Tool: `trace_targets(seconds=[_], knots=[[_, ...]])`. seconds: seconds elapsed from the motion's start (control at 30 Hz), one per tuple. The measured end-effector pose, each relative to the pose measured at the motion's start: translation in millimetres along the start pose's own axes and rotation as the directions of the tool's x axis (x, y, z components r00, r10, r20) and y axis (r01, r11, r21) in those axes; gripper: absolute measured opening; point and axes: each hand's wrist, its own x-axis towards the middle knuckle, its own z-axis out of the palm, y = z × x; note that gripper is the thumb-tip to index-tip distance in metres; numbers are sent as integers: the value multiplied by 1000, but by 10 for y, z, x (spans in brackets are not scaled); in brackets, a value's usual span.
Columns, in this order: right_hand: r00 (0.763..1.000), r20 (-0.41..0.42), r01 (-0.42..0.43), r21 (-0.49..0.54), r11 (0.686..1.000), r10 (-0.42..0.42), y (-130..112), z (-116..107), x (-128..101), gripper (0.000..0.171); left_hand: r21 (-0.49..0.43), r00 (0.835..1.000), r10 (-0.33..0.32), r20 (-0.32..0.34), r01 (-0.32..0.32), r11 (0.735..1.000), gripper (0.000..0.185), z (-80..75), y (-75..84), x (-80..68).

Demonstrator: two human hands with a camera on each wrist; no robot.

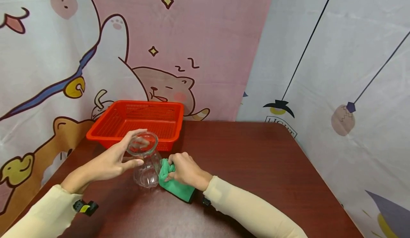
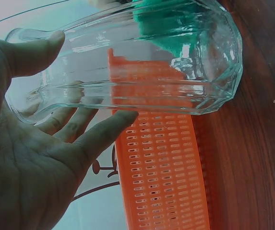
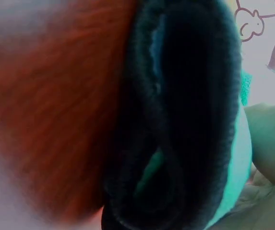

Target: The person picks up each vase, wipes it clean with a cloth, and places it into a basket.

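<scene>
A clear glass vase (image 1: 148, 172) with a ribbed body and flared mouth is in front of the basket, its mouth up. My left hand (image 1: 107, 161) holds it near the neck, thumb on one side and fingers on the other, as the left wrist view shows beside the glass (image 2: 151, 91). From the right, my right hand (image 1: 187, 170) grips a bunched green cloth (image 1: 176, 188) against the vase's side. Folded cloth (image 3: 233, 177) with a dark edge fills much of the right wrist view, hiding most of that hand.
Behind the vase, an orange-red perforated plastic basket (image 1: 176, 134) sits at the back left of the dark brown table (image 1: 250, 159). Cartoon-printed curtains (image 1: 217, 45) hang along the table's back and sides.
</scene>
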Motion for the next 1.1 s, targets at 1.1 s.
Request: trace_targets(seconds=[1.1], knots=[[997, 26, -68, 71, 995, 66, -14, -5, 23, 35, 16, 1000, -13, -4, 13, 1000, 95, -16, -3, -4]])
